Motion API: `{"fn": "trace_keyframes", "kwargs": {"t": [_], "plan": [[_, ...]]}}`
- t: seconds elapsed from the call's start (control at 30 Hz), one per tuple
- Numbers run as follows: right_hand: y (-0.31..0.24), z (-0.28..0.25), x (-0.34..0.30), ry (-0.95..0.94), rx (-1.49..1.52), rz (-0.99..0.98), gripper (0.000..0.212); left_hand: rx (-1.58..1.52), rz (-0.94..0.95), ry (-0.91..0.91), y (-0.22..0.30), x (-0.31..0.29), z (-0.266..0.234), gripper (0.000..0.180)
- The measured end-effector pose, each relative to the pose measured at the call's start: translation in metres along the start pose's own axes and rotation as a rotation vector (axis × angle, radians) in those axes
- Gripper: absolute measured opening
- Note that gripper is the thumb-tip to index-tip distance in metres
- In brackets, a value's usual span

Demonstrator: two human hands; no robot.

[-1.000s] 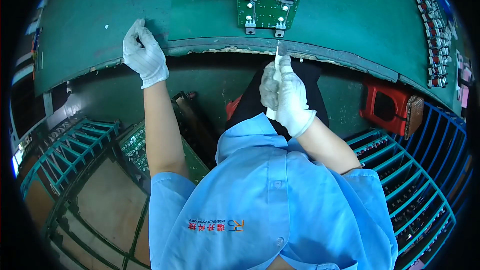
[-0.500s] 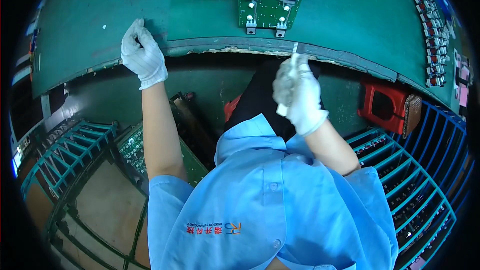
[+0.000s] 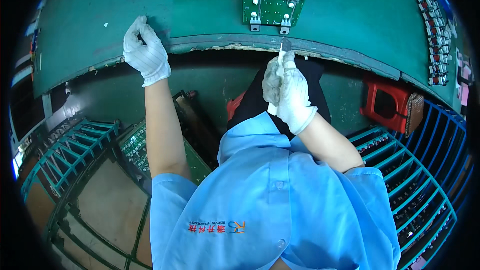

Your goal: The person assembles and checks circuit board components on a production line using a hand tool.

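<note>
My right hand [image 3: 290, 90], in a white glove with grey-stained fingers, is closed around a slim white-handled tool [image 3: 282, 50]. Its thin tip points away from me at the bench's front edge, just short of a green circuit board [image 3: 274, 7]; the tool's exact kind is unclear. Black tabbed components with metal legs stand on that board, two of them jutting from its near side. On the left, my gloved left hand [image 3: 146, 52] rests at the bench edge, thumb and fingers curled together in a pinch. Whatever it may hold is hidden.
The green bench top [image 3: 205, 12] has a worn, chipped front edge. A row of red-and-black parts [image 3: 431, 25] lines its right side. Below are a red plastic stool [image 3: 372, 105], a teal rack with boards [image 3: 400, 170] and another teal rack [image 3: 75, 145].
My right hand has moved slightly left and up with the tool, bringing its tip closer to the board's near components. The left hand stays pinched in nearly the same place.
</note>
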State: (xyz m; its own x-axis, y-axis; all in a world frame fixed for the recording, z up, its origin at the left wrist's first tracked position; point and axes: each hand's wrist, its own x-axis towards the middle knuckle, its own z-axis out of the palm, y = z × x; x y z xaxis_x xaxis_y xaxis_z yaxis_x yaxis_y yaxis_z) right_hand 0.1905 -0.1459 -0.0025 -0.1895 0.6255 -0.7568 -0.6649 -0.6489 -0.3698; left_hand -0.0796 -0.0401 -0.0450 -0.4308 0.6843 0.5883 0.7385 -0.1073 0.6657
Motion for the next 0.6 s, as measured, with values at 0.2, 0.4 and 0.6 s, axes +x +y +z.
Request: {"fn": "trace_keyframes", "kwargs": {"t": [0.2,0.4,0.6], "plan": [[-0.019,-0.012,-0.003,-0.005,0.011,0.066,0.047,0.030,0.107,0.025,0.000,-0.001,0.001,0.017],[-0.027,-0.016,-0.001,-0.029,0.074,0.128,0.046,-0.048,0.025,0.027,-0.001,-0.001,0.004,0.016],[-0.009,0.004,0.000,-0.054,-0.093,0.184,0.045,-0.060,-0.031,-0.032,-0.005,-0.001,0.000,0.021]]}}
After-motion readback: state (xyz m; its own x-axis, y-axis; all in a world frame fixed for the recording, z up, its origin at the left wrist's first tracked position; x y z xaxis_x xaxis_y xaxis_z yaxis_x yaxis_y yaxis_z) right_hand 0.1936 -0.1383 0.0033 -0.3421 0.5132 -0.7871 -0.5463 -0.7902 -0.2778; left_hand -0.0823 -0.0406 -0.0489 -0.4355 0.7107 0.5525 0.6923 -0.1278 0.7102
